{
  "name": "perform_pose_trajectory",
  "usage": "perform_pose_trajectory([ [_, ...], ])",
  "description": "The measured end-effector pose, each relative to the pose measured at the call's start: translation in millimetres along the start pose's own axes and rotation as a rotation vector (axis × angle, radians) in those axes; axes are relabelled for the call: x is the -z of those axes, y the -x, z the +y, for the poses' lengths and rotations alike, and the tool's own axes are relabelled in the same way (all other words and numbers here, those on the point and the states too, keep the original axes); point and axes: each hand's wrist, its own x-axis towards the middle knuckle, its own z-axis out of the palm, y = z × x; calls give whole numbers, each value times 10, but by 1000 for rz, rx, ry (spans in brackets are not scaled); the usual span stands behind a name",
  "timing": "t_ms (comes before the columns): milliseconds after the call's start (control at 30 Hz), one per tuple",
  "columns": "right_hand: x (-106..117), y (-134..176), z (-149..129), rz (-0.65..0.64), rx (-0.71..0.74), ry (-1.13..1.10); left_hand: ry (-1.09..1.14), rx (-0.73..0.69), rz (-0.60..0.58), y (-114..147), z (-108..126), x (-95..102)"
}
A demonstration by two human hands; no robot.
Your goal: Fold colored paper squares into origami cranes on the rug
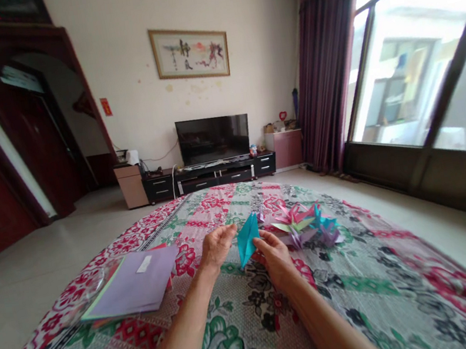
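A folded blue sheet of origami paper [248, 240], shaped like a narrow diamond with a crease down it, is held up above the patterned cloth. My right hand [274, 255] pinches its lower right edge between thumb and fingers. Just left of the paper is my left hand [219, 246], its fingers stretched towards the paper's edge and apparently holding nothing. Behind my right hand lies a cluster of folded paper cranes [298, 226] in pink, green, purple and blue.
A stack of coloured paper sheets [133, 286], purple on top with a small white label [143, 264], lies to the left. The floral tablecloth [226, 348] covers the round table. Farther off stand a television [214, 139] and a low cabinet [158, 185].
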Motion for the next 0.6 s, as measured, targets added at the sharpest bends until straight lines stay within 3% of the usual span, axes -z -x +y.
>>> perform_pose_trajectory([
  [67, -3, 0, 10, 51, 57, 42, -146, -173, 174, 0, 58, 2],
  [100, -8, 3, 13, 60, 85, 69, -199, -232, 192, 5, 77, -8],
  [167, -21, 16, 11, 53, 136, 133, -246, -285, 92, 22, 90, -50],
  [267, -36, 43, -6, 11, 203, 243, -242, -255, -85, 49, 59, -120],
  [433, -6, 48, 10, -72, 339, 414, -66, -205, -266, 66, -1, -113],
  [500, 14, 33, 44, -96, 409, 464, 7, -189, -313, 61, -21, -93],
  [600, 22, 15, 79, -104, 495, 493, 94, -95, -281, 44, -53, -87],
])
